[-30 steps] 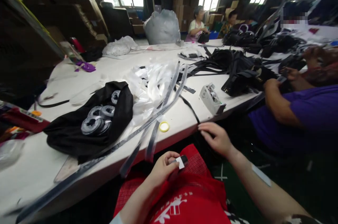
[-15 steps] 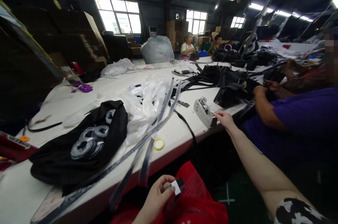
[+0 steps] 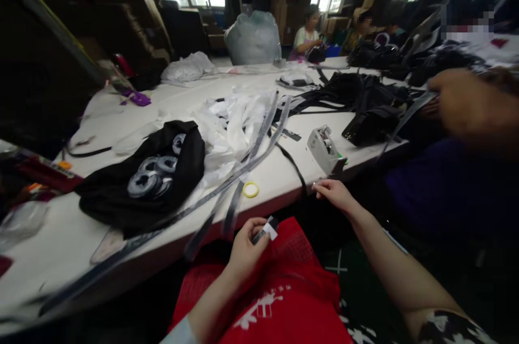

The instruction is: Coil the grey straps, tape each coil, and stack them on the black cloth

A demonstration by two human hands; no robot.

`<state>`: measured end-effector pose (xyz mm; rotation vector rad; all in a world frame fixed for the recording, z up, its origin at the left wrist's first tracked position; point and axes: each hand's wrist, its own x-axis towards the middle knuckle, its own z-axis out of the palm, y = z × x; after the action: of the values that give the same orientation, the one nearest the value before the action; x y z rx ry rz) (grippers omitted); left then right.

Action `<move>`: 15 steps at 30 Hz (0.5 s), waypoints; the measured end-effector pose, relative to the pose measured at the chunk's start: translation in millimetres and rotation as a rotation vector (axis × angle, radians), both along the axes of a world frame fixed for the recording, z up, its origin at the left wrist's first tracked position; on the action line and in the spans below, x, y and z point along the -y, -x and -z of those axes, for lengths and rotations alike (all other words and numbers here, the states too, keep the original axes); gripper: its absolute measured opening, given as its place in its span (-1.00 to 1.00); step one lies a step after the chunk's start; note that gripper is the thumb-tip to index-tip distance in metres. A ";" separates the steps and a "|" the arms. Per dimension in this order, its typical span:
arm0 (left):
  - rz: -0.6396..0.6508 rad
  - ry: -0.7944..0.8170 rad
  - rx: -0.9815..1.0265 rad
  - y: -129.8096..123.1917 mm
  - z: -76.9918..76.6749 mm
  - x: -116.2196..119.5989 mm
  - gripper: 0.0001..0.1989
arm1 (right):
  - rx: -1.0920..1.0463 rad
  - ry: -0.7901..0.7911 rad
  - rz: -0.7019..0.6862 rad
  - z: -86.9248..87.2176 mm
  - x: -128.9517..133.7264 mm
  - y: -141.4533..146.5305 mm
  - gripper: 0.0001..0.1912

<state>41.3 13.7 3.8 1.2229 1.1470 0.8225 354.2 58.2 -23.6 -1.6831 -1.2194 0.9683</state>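
Observation:
Above my lap, my left hand (image 3: 248, 244) is closed round a small dark folded strip (image 3: 274, 222) that has a white label on it. My right hand (image 3: 335, 196) is just in front of the table edge, thumb and finger pinched together. A small pale bit shows at those fingertips, too small to name. Behind that hand stands a white dispenser (image 3: 318, 149) with rollers on top, apart from the fingers. Long grey translucent strips (image 3: 235, 177) run over the table edge, left of my hands. A yellow ring, like a tape roll (image 3: 250, 189), lies nearby.
Rolled grey strips (image 3: 144, 177) rest on a black cloth bag (image 3: 101, 192) on the white table (image 3: 284, 179). White plastic sheeting (image 3: 239, 122) and a heap of black straps (image 3: 352, 95) lie farther back. At right, a co-worker's blurred arm (image 3: 470, 106) reaches over; others sit behind.
My right hand has left the dispenser and come back toward my body, its fingers still pinched. My left hand keeps the strip. The view has tilted down. The co-worker's arm at right has risen.

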 end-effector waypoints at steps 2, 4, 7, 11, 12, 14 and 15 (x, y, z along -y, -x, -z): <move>-0.059 -0.067 -0.037 -2.2 -5.6 -1.4 -0.64 | -0.151 -0.030 -0.187 -13.9 16.0 47.6 -0.61; -0.102 -0.140 -0.063 -2.9 -7.5 -2.6 -0.67 | -0.319 -0.040 -0.339 -26.3 30.5 88.0 -0.60; -0.133 -0.224 -0.073 -2.0 -8.0 -1.4 -0.71 | -0.440 -0.008 -0.460 -33.6 42.6 126.3 -0.56; -0.153 -0.265 -0.093 0.5 -8.3 2.0 -0.73 | -0.433 0.073 -0.494 -25.2 42.1 144.0 -0.48; -0.159 -0.268 -0.105 1.1 -8.1 2.0 -0.73 | -0.429 0.097 -0.498 -22.3 40.7 145.3 -0.47; -0.168 -0.276 -0.129 2.7 -7.0 0.6 -0.74 | -0.438 0.134 -0.517 -17.2 37.6 147.0 -0.45; -0.167 -0.284 -0.140 3.8 -6.4 -0.6 -0.74 | -0.451 0.143 -0.525 -15.1 35.9 147.8 -0.45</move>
<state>37.5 14.4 10.2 1.4494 1.2899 1.0668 206.4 22.3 -8.5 -1.1584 -1.3198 1.6818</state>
